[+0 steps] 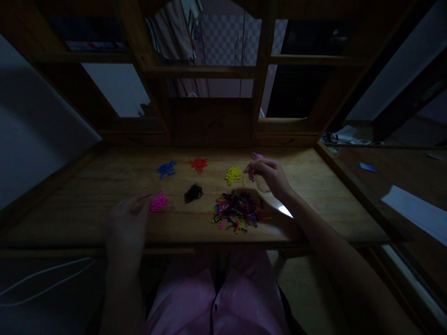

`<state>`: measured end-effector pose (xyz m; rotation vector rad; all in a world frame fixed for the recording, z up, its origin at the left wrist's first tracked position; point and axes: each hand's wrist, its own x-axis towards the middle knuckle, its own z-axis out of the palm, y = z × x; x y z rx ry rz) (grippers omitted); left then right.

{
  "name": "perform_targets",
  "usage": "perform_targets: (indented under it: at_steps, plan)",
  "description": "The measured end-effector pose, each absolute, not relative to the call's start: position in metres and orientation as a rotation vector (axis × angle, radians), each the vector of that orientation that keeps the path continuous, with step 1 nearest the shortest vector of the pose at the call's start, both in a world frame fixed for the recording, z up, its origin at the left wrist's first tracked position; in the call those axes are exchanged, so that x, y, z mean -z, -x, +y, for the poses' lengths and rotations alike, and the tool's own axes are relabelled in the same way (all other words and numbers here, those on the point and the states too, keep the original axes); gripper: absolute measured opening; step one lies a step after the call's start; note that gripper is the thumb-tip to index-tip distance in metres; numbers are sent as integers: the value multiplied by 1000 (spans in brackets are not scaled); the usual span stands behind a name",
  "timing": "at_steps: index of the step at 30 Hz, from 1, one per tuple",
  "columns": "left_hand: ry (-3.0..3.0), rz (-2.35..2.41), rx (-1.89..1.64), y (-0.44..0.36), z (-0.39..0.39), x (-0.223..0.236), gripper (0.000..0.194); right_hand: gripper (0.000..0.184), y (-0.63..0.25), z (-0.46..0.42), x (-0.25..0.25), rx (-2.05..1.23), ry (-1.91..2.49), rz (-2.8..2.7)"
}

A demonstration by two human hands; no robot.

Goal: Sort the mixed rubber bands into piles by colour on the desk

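Gently: fingertip pinch seems best | left hand beside pink pile | right hand near yellow pile | both grips unclear

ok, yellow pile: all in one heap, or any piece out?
One out: a single yellow piece lies on the bare wood just right of the yellow pile; the others are heaped together.

The piles are blue, red, yellow, black and pink; the heap multicoloured; cabinet doors checked.
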<state>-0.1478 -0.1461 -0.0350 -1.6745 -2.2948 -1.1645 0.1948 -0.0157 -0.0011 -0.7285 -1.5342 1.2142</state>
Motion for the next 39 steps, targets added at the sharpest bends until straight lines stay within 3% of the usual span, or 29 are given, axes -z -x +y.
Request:
perform_targets:
  at_steps: [3,8,14,20,24,39]
  plan:
    - [1668,-2208,1067,126,-147,26,27,29,-195,-16,1,-1219,720,-1521]
    - [2100,-2103,1207,62,-147,23,13,28,-194,-16,1,-1207,709,-1532]
    - [2430,-1960,1097,12,-136,41,16,27,-196,-15,2,-1218,680,-1527]
    - [2521,-1974,870,5,-119,46,9,27,-196,-14,2,-1218,673,-1513]
    - [2540,-2011,919,4,-118,40,1,27,-196,-14,0,-1224,664,-1521]
    - [2428,-2059,1152,0,-125,28,5,27,-197,-16,-2,-1239,647,-1502]
